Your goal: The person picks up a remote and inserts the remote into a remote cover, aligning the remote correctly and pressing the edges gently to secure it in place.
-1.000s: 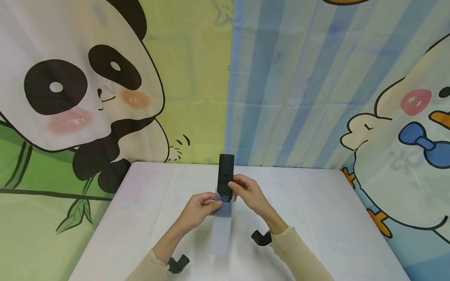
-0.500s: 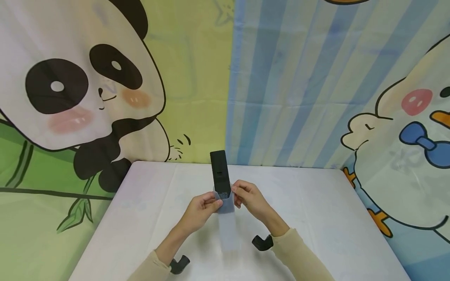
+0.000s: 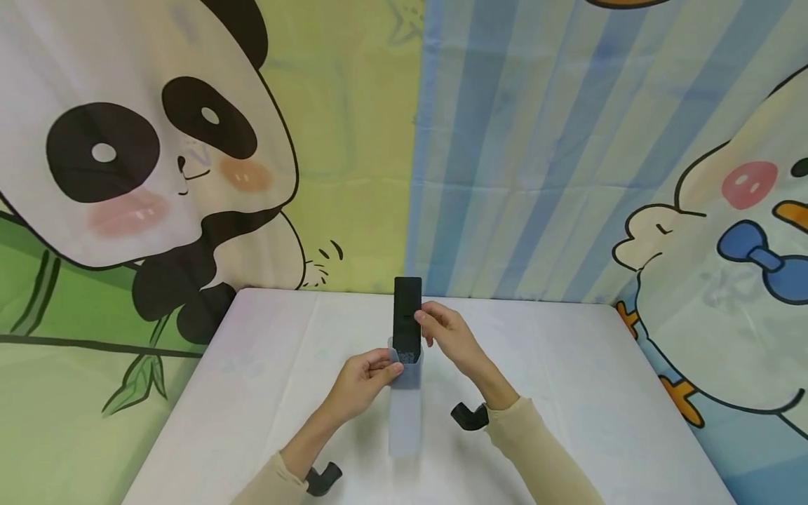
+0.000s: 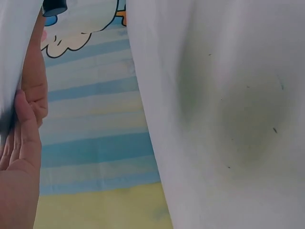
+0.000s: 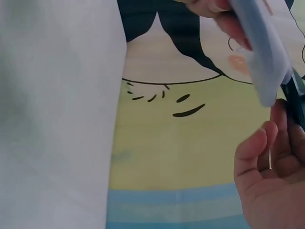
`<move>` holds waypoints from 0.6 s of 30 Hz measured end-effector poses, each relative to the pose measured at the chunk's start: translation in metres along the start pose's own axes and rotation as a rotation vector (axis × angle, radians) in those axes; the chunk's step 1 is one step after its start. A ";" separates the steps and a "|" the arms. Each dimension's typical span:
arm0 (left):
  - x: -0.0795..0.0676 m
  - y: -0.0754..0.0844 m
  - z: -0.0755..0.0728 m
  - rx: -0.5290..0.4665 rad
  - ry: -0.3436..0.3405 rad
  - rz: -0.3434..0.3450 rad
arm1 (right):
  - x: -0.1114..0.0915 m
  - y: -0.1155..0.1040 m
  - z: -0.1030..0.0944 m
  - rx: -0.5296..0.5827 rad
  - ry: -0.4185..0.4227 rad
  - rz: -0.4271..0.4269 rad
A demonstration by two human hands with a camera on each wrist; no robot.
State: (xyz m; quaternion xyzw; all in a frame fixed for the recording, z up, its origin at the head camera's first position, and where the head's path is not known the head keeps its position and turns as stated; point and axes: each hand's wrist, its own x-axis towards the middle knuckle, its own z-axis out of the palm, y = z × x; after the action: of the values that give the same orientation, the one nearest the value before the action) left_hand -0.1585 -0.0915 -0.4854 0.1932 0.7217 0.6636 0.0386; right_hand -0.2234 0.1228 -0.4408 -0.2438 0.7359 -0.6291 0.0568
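Note:
A long black block (image 3: 407, 308) stands upright over the table, its lower end inside the mouth of a translucent whitish sleeve (image 3: 405, 421) that hangs below. My left hand (image 3: 358, 387) pinches the sleeve near its mouth, thumb in front. Higher up, my right hand (image 3: 451, 337) holds the block's right edge, thumb on the near face. In the right wrist view the block (image 5: 296, 98) shows at the fingertips, beside the sleeve (image 5: 264, 57). The left wrist view has the sleeve (image 4: 10, 52) along its left border, with my left fingers against it.
Below the hands spreads a white-covered table (image 3: 297, 330). Black elbow-shaped pieces show beside the left cuff (image 3: 325, 480) and the right cuff (image 3: 470, 417). Cartoon-printed cloth (image 3: 353, 140) stands behind the table.
The block tilted left half a second ago and is upright now. My right hand went from the block down to the sleeve's mouth, then back up onto the block. The left hand kept its pinch.

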 end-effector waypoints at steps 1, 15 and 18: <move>0.001 0.000 0.000 0.006 -0.017 -0.006 | 0.001 -0.003 -0.001 -0.031 0.003 -0.016; 0.003 -0.003 -0.001 -0.095 -0.030 -0.026 | -0.001 -0.021 0.004 -0.052 -0.057 -0.046; 0.002 -0.003 -0.002 -0.094 -0.024 -0.036 | -0.006 -0.030 0.007 -0.039 -0.069 -0.045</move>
State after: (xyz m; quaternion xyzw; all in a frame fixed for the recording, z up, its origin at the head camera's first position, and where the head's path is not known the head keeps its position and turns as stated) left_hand -0.1618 -0.0923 -0.4875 0.1859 0.6926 0.6937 0.0682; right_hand -0.2066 0.1164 -0.4149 -0.2831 0.7399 -0.6069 0.0634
